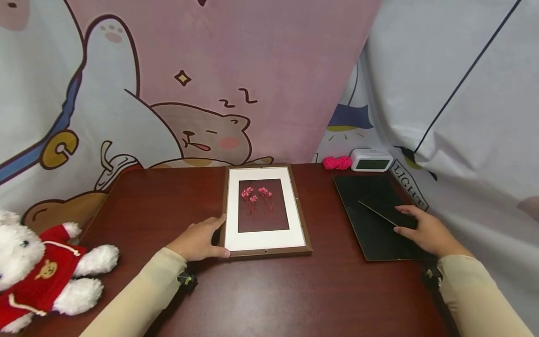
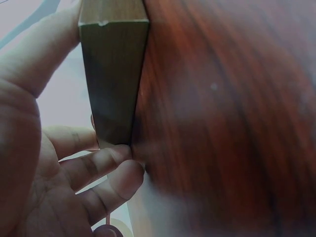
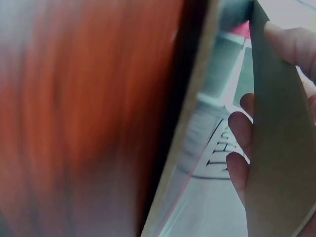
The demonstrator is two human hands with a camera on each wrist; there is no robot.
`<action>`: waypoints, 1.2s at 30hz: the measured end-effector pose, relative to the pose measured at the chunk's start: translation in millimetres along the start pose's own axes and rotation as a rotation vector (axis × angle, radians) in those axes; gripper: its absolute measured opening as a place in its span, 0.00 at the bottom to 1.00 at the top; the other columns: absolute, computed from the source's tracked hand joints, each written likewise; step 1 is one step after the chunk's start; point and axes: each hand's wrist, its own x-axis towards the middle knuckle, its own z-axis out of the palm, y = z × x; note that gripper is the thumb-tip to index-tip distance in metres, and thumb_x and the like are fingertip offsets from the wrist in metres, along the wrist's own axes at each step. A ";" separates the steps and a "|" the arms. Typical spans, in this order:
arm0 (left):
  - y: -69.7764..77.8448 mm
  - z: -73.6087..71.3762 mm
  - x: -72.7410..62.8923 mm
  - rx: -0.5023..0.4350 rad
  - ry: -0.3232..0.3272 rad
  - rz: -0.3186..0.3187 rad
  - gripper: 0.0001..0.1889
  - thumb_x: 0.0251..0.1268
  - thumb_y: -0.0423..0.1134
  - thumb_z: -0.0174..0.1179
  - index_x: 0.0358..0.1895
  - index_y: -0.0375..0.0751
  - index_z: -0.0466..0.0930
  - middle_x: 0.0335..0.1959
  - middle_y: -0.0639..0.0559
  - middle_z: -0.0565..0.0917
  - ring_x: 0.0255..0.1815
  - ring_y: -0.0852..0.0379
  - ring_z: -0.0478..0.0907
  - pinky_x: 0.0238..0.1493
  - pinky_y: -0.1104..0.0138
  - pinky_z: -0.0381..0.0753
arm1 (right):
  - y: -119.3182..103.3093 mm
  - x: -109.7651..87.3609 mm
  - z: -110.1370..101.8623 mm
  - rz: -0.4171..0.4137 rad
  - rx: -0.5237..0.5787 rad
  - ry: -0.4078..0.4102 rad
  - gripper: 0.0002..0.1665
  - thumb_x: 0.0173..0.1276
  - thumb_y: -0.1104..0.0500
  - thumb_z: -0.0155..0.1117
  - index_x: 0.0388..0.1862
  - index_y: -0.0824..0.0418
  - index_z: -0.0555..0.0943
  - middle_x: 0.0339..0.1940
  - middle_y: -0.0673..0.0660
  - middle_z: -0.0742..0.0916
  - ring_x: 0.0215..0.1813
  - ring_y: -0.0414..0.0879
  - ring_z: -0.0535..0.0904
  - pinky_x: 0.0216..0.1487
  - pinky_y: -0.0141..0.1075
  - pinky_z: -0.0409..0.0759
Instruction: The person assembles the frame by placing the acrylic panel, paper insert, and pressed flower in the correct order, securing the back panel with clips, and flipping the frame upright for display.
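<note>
A picture frame [image 1: 266,252] with a brown border, white mat and pink flowers lies in the middle of the table. My left hand [image 1: 201,238] holds its near left corner; in the left wrist view the fingertips [image 2: 129,177] curl at the lower edge of the frame's side. To the right lies a black backing board [image 1: 379,248]. A thin, dark, tapered flap [image 3: 281,133] rises from the board, and my right hand [image 1: 429,231] pinches it, thumb on one face and fingers on the other. Whether the flap is hinged to the board cannot be made out.
A white digital clock [image 1: 371,160] and a bundle of pink yarn [image 1: 337,163] stand behind the board. On the left sits a white plush toy [image 1: 46,271] in a red top. Printed curtains [image 1: 286,84] hang along the back and right of the brown table [image 1: 269,295].
</note>
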 end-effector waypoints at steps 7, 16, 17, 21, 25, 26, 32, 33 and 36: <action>1.4 -1.1 0.2 0.000 -0.002 0.006 0.60 0.55 0.65 0.76 0.83 0.34 0.57 0.77 0.31 0.70 0.76 0.34 0.70 0.74 0.31 0.62 | -30.4 -5.2 4.1 -0.062 0.102 0.062 0.36 0.69 0.53 0.77 0.72 0.62 0.75 0.65 0.72 0.83 0.65 0.73 0.77 0.58 0.68 0.73; -0.1 -0.2 0.1 0.002 -0.001 -0.006 0.61 0.55 0.65 0.76 0.84 0.36 0.57 0.77 0.31 0.69 0.76 0.33 0.70 0.74 0.30 0.61 | -84.2 6.6 17.8 -0.070 0.139 0.013 0.36 0.69 0.53 0.77 0.73 0.56 0.74 0.68 0.68 0.82 0.69 0.67 0.77 0.64 0.68 0.73; -0.2 -0.1 0.2 0.002 -0.002 -0.005 0.60 0.55 0.65 0.76 0.84 0.36 0.57 0.77 0.31 0.70 0.77 0.33 0.70 0.74 0.30 0.61 | -89.9 8.8 20.2 -0.073 0.148 0.010 0.36 0.69 0.53 0.77 0.73 0.56 0.74 0.69 0.67 0.82 0.70 0.67 0.77 0.65 0.68 0.73; -0.5 -0.2 0.6 0.004 -0.001 0.000 0.61 0.55 0.65 0.76 0.84 0.36 0.57 0.77 0.31 0.70 0.76 0.34 0.70 0.73 0.29 0.61 | -112.9 18.4 29.4 -0.086 0.193 -0.006 0.35 0.70 0.53 0.76 0.72 0.55 0.74 0.68 0.65 0.82 0.67 0.63 0.78 0.67 0.67 0.74; -0.4 -0.7 0.7 0.010 -0.001 0.006 0.61 0.55 0.65 0.76 0.84 0.35 0.57 0.77 0.31 0.70 0.76 0.34 0.71 0.73 0.29 0.62 | -135.8 29.6 40.1 -0.100 0.236 -0.021 0.34 0.70 0.55 0.76 0.72 0.55 0.75 0.68 0.64 0.83 0.67 0.61 0.79 0.69 0.65 0.74; -0.4 -0.7 0.7 0.010 -0.002 0.006 0.61 0.55 0.65 0.76 0.84 0.35 0.57 0.77 0.31 0.70 0.76 0.34 0.71 0.73 0.30 0.62 | -141.7 32.4 42.6 -0.104 0.245 -0.026 0.34 0.70 0.56 0.76 0.72 0.55 0.75 0.68 0.63 0.83 0.68 0.61 0.79 0.69 0.64 0.74; -1.1 -0.5 1.1 0.010 0.003 0.016 0.61 0.54 0.66 0.76 0.83 0.34 0.57 0.77 0.31 0.70 0.75 0.34 0.72 0.72 0.30 0.64 | -178.8 48.0 54.4 -0.152 0.250 -0.035 0.34 0.68 0.56 0.77 0.70 0.56 0.77 0.67 0.62 0.84 0.67 0.60 0.79 0.70 0.62 0.75; -1.2 -0.4 1.1 0.012 0.005 0.019 0.61 0.54 0.66 0.76 0.83 0.34 0.57 0.77 0.31 0.70 0.75 0.34 0.72 0.72 0.30 0.64 | -185.3 50.2 55.5 -0.159 0.249 -0.033 0.33 0.68 0.56 0.77 0.70 0.57 0.77 0.67 0.61 0.84 0.67 0.59 0.80 0.70 0.62 0.76; -1.1 -0.5 1.1 0.019 0.010 0.021 0.61 0.54 0.66 0.76 0.83 0.34 0.57 0.76 0.31 0.71 0.75 0.35 0.72 0.71 0.31 0.65 | -204.2 56.4 58.9 -0.170 0.252 -0.036 0.33 0.67 0.56 0.78 0.69 0.57 0.78 0.66 0.60 0.85 0.66 0.58 0.81 0.70 0.60 0.77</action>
